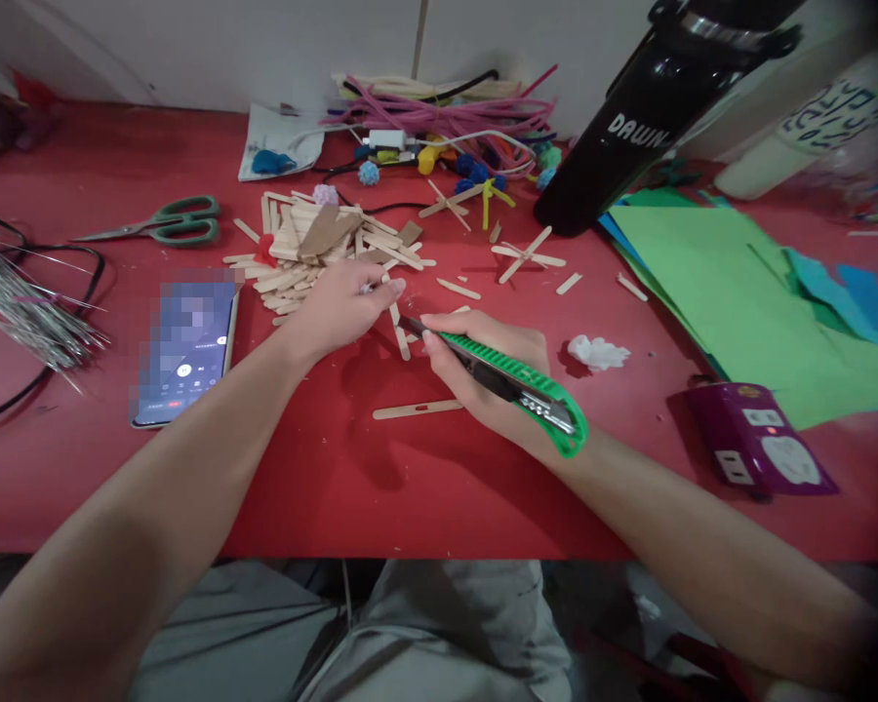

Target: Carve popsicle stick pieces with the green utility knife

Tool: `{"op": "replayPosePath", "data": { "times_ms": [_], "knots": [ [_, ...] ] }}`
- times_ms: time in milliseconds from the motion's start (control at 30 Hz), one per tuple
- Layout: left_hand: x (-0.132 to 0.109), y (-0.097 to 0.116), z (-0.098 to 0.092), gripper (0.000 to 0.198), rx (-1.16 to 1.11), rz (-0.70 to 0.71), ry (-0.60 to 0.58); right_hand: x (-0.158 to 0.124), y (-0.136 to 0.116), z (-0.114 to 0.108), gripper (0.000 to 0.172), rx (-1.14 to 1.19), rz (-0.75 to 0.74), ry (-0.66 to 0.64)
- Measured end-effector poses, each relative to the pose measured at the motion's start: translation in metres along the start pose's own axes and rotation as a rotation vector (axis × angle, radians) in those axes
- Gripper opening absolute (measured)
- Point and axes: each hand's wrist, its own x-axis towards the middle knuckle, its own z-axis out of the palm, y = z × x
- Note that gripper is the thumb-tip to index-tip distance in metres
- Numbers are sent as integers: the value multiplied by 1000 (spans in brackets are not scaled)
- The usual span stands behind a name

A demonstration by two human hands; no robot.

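My right hand [483,366] is closed around a green utility knife [527,385], its blade tip pointing left onto a wooden craft stick [399,327] on the red table [322,478]. My left hand [343,307] presses down on that stick with its fingers pinched together, just in front of a pile of wooden sticks [314,253]. A single loose stick [417,409] lies near my right hand.
A phone [186,351] lies left, scissors [168,224] behind it. A black bottle [629,117], green paper sheets [738,292], a purple box [753,444], a white crumpled wad [596,353], pipe cleaners [446,112] and silver wires [21,312] surround the work spot.
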Motion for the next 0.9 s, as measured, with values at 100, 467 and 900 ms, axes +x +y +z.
{"op": "replayPosePath", "data": {
  "times_ms": [100, 467, 900],
  "knots": [
    [0, 0, 0, 38, -5, 4, 2, 0, -1, 0, 12, -10, 12, 5],
    [0, -3, -1, 37, -19, -9, -17, 2, 0, 1, 9, 12, 15, 12],
    [-2, -4, -6, 30, -24, -59, -99, 2, 7, -5, 8, 152, 193, 2]
  ]
}}
